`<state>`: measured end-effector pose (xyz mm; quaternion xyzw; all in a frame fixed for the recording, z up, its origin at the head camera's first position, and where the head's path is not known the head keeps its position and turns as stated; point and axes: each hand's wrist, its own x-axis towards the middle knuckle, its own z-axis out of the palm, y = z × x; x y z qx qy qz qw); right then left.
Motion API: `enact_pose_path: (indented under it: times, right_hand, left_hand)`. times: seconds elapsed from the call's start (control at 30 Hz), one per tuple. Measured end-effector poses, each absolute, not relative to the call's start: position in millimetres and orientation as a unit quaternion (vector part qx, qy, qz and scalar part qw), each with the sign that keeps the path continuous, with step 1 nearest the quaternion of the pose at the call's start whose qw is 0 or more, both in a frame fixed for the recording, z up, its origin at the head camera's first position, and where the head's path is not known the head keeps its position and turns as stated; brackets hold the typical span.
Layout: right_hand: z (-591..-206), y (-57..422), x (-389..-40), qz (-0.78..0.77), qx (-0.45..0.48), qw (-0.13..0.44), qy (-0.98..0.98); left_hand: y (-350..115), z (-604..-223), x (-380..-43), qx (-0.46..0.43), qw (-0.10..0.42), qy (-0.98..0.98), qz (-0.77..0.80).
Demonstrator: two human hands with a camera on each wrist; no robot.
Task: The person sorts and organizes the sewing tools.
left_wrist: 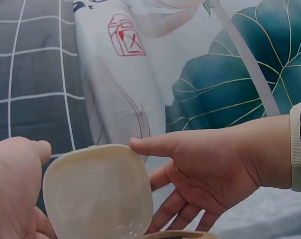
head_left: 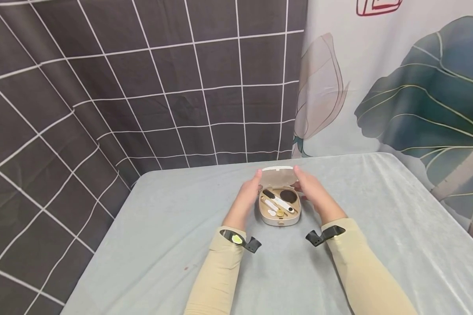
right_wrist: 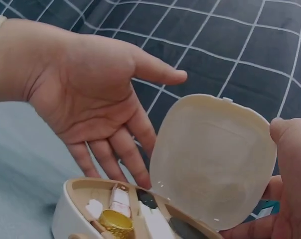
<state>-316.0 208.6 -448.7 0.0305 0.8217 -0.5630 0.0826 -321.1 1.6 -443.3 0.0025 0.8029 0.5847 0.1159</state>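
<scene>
A small rounded case (head_left: 268, 218), white outside and tan within, sits on the table with its cream lid (right_wrist: 213, 159) raised. My right hand (head_left: 315, 194) pinches the lid's right edge, thumb in front and fingers behind. At the other side, my left hand (right_wrist: 90, 84) is spread beside the lid, its thumb apart from the edge and fingertips close to the hinge. Inside the case lie a black-and-white long tool (head_left: 280, 202), a dark round piece (head_left: 288, 196), a gold ring-like thimble (right_wrist: 116, 220) and small white pieces (right_wrist: 94, 207).
A pale blue-grey cloth covers the table (head_left: 161, 245). Behind it hangs a dark curtain (head_left: 220, 105) with white grid lines, and to the right a white curtain (head_left: 339, 131) with leaf prints. Black wrist mounts (head_left: 325, 235) sit over the cream sleeves.
</scene>
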Motion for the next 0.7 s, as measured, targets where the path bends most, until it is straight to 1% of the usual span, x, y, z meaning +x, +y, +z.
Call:
enact_pose_path:
  times: [0.2,0.37,0.5,0.7]
  right_hand:
    - [-448,214,-312,-0.547,-0.020,0.085,0.833]
    - [-450,214,-310,-0.554,-0.054,0.071,0.828]
    - [-455,214,-310,-0.567,-0.065,0.060,0.819]
    - [-472,219,-314,-0.587,-0.066,0.051,0.805]
  left_hand:
    - [4,-442,-319,-0.033,0.100,0.813,0.573]
    - [5,-442,-318,-0.048,0.082,0.823,0.560]
    - [4,-446,-320,-0.023,0.075,0.814,0.575]
    - [1,-466,-331,0.037,0.076,0.793,0.603]
